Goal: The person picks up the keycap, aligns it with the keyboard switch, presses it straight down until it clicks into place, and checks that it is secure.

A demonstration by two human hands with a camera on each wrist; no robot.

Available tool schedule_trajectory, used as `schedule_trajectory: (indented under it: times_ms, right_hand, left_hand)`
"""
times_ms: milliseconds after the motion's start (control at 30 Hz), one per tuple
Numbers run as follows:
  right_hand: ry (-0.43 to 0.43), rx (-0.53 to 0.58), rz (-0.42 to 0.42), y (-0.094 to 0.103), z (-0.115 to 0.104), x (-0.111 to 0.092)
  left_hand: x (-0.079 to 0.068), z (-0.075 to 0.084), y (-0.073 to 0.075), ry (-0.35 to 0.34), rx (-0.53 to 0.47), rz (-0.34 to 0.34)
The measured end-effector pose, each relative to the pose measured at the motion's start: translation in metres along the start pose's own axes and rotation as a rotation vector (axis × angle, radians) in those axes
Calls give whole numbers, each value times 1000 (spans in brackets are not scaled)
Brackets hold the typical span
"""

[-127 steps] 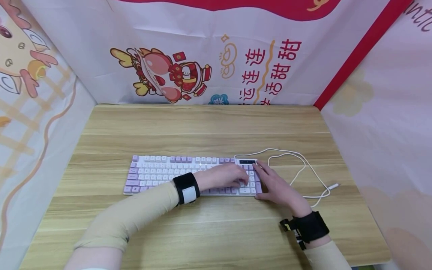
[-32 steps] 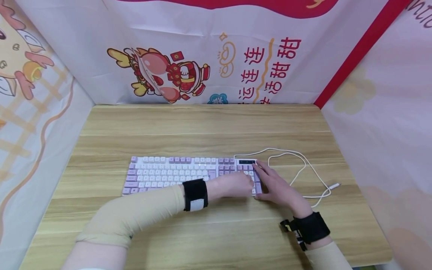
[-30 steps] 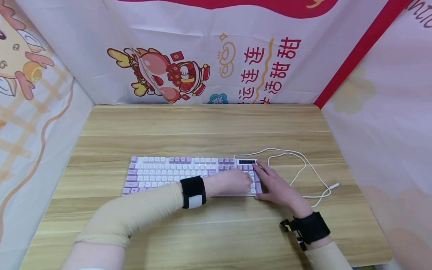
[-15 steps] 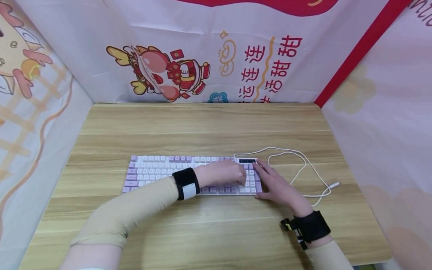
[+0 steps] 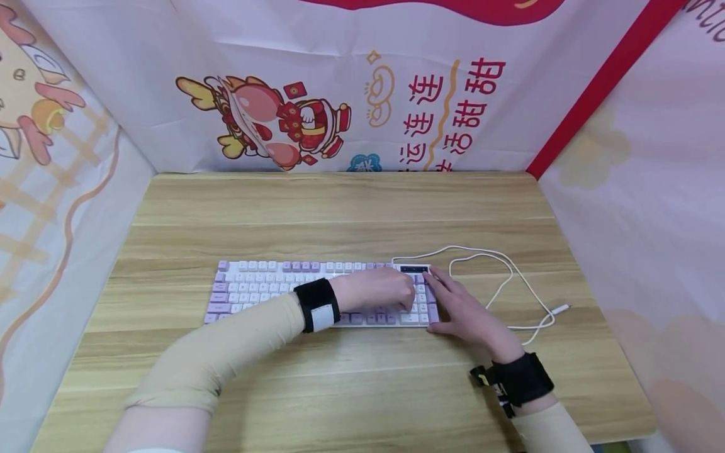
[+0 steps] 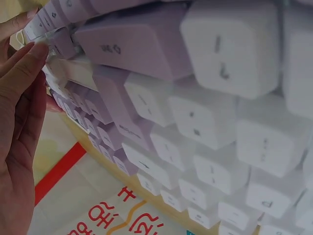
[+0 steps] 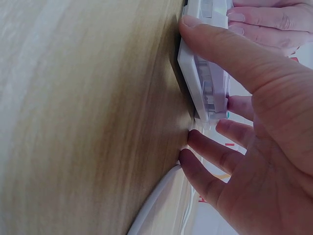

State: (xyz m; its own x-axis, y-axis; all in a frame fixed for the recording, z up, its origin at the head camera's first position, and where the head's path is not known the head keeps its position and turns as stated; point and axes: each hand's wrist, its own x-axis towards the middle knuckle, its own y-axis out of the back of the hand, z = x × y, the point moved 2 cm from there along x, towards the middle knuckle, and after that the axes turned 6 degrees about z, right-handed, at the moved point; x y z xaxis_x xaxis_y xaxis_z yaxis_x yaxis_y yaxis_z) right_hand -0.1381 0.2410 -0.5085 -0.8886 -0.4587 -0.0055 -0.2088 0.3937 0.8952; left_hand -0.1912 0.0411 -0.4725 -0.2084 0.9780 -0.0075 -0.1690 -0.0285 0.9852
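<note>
A white and lilac keyboard (image 5: pixel 272 286) lies across the front half of the table. Over its number pad, my left hand (image 5: pixel 382 288) bends its fingers down onto the keys. In the left wrist view, the thumb and forefinger come to either side of small keys (image 6: pixel 32 30) at the keyboard's end; I cannot tell whether they pinch a keycap. My right hand (image 5: pixel 469 314) spans the keyboard's right end, its fingers spread. Its thumb (image 7: pixel 220 44) rests against the front corner, and the forefinger reaches the corner by the dark indicator strip (image 5: pixel 414 269).
A white cable (image 5: pixel 504 258) leaves the keyboard's back edge and loops to the right, ending in a plug (image 5: pixel 561 309). The wooden table (image 5: pixel 340 214) meets printed cloth walls (image 5: pixel 317 56) behind and at both sides.
About a second ago my left hand was nearer the front edge; it has since moved back and slightly left, uncovering keys along the front row. My right hand has stayed at the keyboard's right end.
</note>
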Motion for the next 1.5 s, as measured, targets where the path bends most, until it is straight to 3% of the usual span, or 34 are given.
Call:
schedule_trajectory:
  times_ms: [233, 633, 833, 1167, 1333, 1500]
  right_hand:
    - [-2, 1, -3, 0, 0, 0]
    - [5, 4, 2, 2, 0, 1]
    - [-1, 9, -2, 3, 0, 1]
    - [9, 9, 3, 1, -1, 0]
    - [16, 12, 12, 1, 0, -1]
    - [64, 0, 53, 2, 1, -2]
  left_hand:
    - [0, -9, -4, -33, -149, 30]
    - [12, -6, 2, -40, -35, -38]
    - [18, -6, 2, -10, -43, -81]
    - [14, -3, 8, 139, -162, -71]
    - [18, 2, 14, 250, -193, -96]
    - [24, -2, 13, 390, -286, -64]
